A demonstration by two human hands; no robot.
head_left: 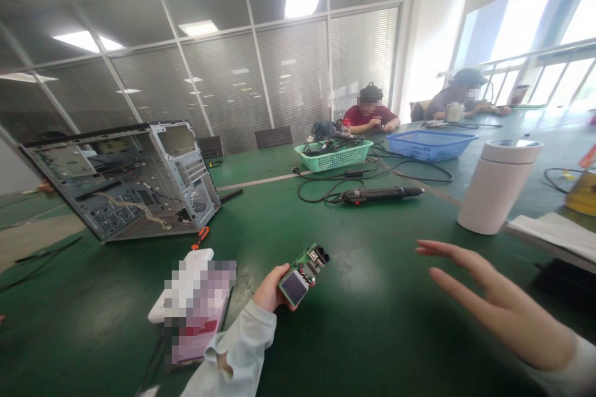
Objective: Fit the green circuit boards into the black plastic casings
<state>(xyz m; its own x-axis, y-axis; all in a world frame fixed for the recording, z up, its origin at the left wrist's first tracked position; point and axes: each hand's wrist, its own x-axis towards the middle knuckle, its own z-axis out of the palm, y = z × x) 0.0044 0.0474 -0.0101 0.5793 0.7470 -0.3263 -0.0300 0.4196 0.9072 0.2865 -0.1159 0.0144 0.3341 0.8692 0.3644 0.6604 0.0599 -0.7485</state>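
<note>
My left hand [274,288] is closed round a small green circuit board [304,274], held above the table. The board carries a square dark screen at its near end and two black round parts at its far end. Off to the right, my right hand [493,301] hovers over the table with its fingers and thumb apart and nothing between them. A black electric screwdriver [382,195] with a cable lies beyond both hands. Left of my left hand are a white power bank [186,279] and a pinkish, partly blurred flat object [205,329].
An opened computer case [135,183] stands at the left. Farther back are a green basket [335,156] of cables and a blue basket [431,146]. A white tumbler [499,186] stands at the right. Two people sit at the far side.
</note>
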